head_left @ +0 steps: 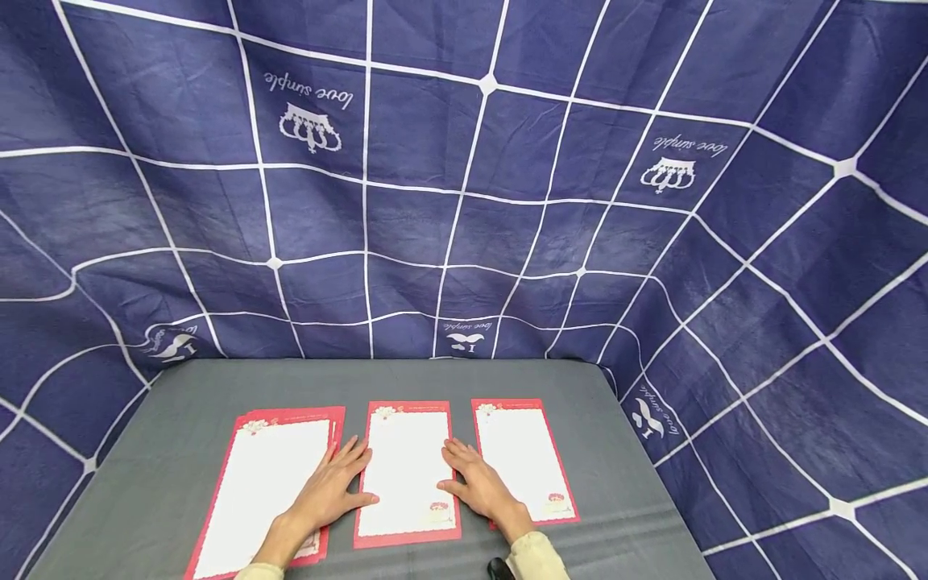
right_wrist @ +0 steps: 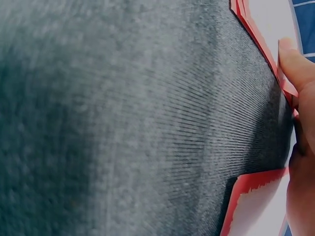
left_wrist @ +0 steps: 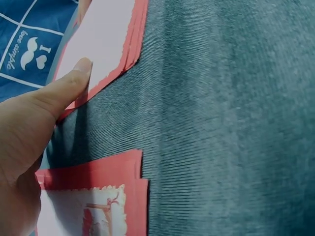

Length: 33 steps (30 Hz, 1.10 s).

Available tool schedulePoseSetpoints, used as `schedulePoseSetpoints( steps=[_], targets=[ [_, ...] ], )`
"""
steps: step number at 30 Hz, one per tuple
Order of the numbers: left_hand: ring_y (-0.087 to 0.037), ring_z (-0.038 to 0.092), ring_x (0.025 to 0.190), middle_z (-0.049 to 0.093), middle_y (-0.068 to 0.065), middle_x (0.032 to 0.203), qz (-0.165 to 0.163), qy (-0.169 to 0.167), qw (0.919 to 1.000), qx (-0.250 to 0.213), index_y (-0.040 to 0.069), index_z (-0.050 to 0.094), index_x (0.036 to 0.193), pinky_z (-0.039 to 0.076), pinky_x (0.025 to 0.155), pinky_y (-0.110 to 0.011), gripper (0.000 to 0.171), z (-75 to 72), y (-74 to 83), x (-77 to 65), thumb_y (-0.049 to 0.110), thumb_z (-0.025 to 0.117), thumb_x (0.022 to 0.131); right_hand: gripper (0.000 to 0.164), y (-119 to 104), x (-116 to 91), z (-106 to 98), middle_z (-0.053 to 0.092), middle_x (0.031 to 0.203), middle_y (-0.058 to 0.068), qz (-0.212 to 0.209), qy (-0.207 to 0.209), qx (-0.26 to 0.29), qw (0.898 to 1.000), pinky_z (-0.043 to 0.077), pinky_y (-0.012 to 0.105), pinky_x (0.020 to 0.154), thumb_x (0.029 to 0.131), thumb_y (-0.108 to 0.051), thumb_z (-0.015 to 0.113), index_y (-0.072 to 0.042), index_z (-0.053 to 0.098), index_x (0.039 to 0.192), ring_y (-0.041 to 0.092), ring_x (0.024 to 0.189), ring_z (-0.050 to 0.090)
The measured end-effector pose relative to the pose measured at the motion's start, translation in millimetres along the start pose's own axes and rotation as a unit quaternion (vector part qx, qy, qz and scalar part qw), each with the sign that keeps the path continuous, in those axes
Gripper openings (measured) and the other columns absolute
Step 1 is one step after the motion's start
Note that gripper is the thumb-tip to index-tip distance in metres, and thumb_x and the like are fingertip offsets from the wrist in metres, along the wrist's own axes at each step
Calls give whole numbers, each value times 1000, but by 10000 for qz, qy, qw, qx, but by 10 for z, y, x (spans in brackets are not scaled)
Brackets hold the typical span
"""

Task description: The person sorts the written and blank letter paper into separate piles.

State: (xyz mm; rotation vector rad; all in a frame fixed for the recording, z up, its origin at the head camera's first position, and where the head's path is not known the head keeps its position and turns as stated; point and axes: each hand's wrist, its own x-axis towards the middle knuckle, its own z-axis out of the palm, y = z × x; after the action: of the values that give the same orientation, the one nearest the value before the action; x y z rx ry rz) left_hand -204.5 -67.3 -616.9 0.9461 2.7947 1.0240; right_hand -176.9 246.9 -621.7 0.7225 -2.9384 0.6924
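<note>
Three stacks of red-bordered white paper sheets lie side by side on a grey cloth. My left hand (head_left: 329,487) is at the left edge of the middle stack (head_left: 409,459), its fingers extended and its thumb (left_wrist: 71,83) over the white face. On the opposite edge, my right hand (head_left: 480,483) has its fingers stretched along the side, thumb (right_wrist: 291,61) on the top sheet. Several layered red edges show at the near corners of this stack in both wrist views. The left hand's fingers also overlap the right border of the left stack (head_left: 268,471) in the head view.
The right stack (head_left: 518,451) lies just beyond my right hand. Sheets in the left stack are slightly offset at their corners. Grey cloth (head_left: 406,374) covers the table, and a navy curtain (head_left: 413,217) with white grid lines hangs behind and at the sides.
</note>
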Motion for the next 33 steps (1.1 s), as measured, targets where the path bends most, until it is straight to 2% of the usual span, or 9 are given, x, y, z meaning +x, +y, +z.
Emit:
schedulePoseSetpoints(
  steps=[7,14,17,19,21,23,26,28,33],
  targets=[
    [-48,32,139,46,-27,144,20,405,9990,186,-4,61,131,12,111,-68,75,43,5,-6,46,80,78,56,1,2,14,52,144,12,-137,466,-99,9988,34,47,112,95,-38,65,1,58,136,31,137,42],
    [-41,47,126,57,-16,123,-82,937,9940,550,4,67,123,10,108,-72,64,59,38,8,42,85,74,41,-58,34,14,65,121,6,-178,1280,-103,9916,47,41,95,88,-31,75,-5,70,120,23,113,56],
    [-36,53,112,60,-9,108,-122,1103,9919,610,3,67,122,17,108,-70,64,44,70,28,38,87,72,40,-95,47,12,65,119,5,33,1379,438,9895,52,34,86,88,-27,77,-4,69,120,19,103,61],
    [-34,55,107,61,-8,105,-272,1016,9936,421,1,65,125,24,107,-66,68,29,95,45,37,87,72,42,-122,61,15,63,121,7,218,1373,960,9856,53,30,84,87,-24,77,-1,68,122,19,102,62],
    [-34,56,107,61,-10,108,-533,812,9953,58,-1,61,130,32,105,-62,74,10,125,57,40,86,74,45,-155,76,20,62,123,11,420,1375,1695,9750,54,26,82,86,-20,79,3,66,123,22,103,64],
    [-34,56,110,61,-13,115,-873,642,9928,-509,-3,56,135,40,100,-58,76,0,156,61,41,81,79,44,-187,85,30,61,125,14,675,1482,2421,9565,55,26,83,86,-16,78,5,65,123,27,106,63],
    [-30,60,106,62,-14,115,-1239,814,9783,-1449,-5,53,137,50,90,-48,62,13,204,53,35,70,93,32,-231,109,42,65,119,17,1201,1953,3121,9220,55,25,81,90,-9,72,6,67,118,31,103,65],
    [-27,65,97,65,-14,110,-1306,1122,9625,-2097,-8,53,135,55,83,-39,49,30,239,40,23,62,99,23,-249,128,42,69,111,17,1609,2277,3278,9026,53,22,76,92,-4,67,6,70,113,26,95,66],
    [-22,70,83,68,-21,105,-1740,1523,9173,-3242,-13,52,131,58,68,-27,38,52,294,39,2,59,98,24,-277,152,40,69,101,14,2512,2499,3388,8716,50,22,70,89,2,66,3,70,112,18,86,67]
  ],
)
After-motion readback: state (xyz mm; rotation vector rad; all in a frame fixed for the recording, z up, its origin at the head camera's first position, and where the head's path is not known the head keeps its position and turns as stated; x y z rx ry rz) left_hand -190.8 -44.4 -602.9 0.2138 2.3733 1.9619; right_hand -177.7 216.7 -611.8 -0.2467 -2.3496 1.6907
